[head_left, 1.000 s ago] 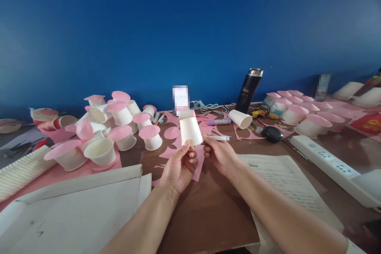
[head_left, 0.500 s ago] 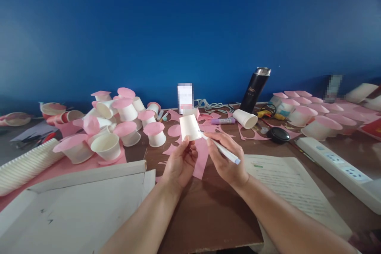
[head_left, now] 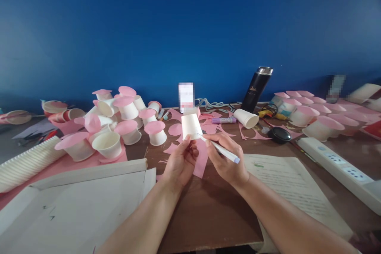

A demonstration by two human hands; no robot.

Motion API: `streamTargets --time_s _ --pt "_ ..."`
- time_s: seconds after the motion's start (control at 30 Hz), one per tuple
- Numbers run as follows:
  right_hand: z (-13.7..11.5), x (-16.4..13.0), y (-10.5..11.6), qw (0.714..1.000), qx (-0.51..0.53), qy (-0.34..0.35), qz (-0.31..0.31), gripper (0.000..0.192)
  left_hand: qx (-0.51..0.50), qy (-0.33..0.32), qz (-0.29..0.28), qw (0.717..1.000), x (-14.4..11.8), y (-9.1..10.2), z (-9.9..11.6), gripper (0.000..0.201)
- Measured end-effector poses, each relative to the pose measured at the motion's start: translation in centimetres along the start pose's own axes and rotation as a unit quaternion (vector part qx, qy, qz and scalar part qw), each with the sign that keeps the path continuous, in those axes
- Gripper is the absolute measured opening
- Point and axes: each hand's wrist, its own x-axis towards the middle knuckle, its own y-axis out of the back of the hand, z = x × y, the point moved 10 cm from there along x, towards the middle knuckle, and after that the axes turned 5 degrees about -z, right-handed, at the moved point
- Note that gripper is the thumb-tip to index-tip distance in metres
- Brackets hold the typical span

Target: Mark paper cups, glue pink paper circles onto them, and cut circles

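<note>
My left hand (head_left: 182, 161) is closed on the rim of a white paper cup (head_left: 190, 126), which is held upside down and slightly tilted above the table. In my right hand (head_left: 228, 161) is a white marker pen (head_left: 222, 150) with a pale purple end. Its tip meets the cup's side low down near the rim, at the right; any mark there is too small to make out. Pink paper scraps (head_left: 202, 158) lie under and behind my hands.
Several white cups topped with pink paper discs (head_left: 155, 127) stand at the left, beside a long stack of cups (head_left: 28, 162) and a white box lid (head_left: 89, 206). At the right are a black flask (head_left: 257, 89), a lying cup (head_left: 246, 118), a power strip (head_left: 339, 170) and a printed sheet (head_left: 285, 190).
The pen tip has moved slightly down and left along the cup's side, towards the rim. Both hands keep their grip; the whole view has shifted a little.
</note>
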Motion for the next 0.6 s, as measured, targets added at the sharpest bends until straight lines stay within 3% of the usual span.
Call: streamTargets --time_s 0.6 --pt "-0.02 -0.06 -0.21 1.000 0.018 0.004 -0.008 0.014 0.008 -0.003 -0.001 1.000 0.13 -0.02 0.09 0.005"
